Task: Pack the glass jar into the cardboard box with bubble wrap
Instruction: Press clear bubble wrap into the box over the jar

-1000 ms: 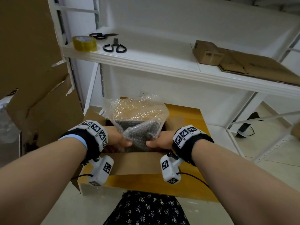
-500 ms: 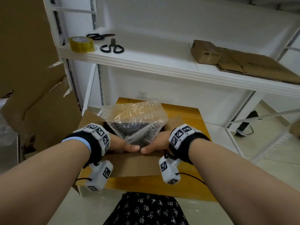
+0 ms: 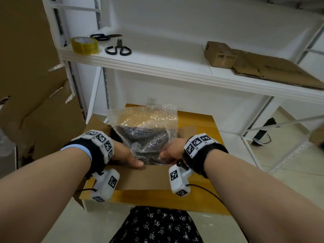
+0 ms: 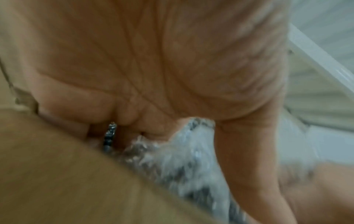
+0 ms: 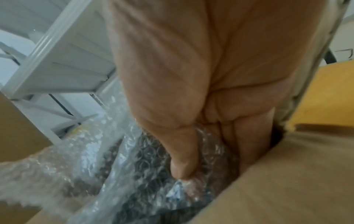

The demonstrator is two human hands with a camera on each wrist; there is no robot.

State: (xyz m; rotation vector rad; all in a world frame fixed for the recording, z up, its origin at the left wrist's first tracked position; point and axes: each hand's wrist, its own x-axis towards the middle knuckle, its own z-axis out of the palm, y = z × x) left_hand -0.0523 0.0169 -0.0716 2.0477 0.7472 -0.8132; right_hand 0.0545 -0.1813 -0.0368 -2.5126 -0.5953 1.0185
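A sheet of clear bubble wrap (image 3: 143,127) lies over and into the open cardboard box (image 3: 147,178) on a low yellow table (image 3: 201,123). My left hand (image 3: 128,155) grips its near left edge, thumb on top; the left wrist view shows the fingers curled into the bubble wrap (image 4: 184,163). My right hand (image 3: 172,151) pinches the near right edge, and in the right wrist view the thumb presses the bubble wrap (image 5: 134,159) down inside the cardboard box (image 5: 287,181). The wrap's far part stands up above the box. The glass jar is not visible.
A white shelf (image 3: 157,65) above holds a yellow tape roll (image 3: 84,45), two pairs of scissors (image 3: 118,49), a small box (image 3: 219,54) and flattened cardboard (image 3: 273,69). Large cardboard sheets (image 3: 35,102) lean at the left. White rack legs (image 3: 263,123) stand at the right.
Both hands have moved down and slightly apart with the bubble wrap, pushing its near part lower into the box. The wrap's raised far part sits lower than before.
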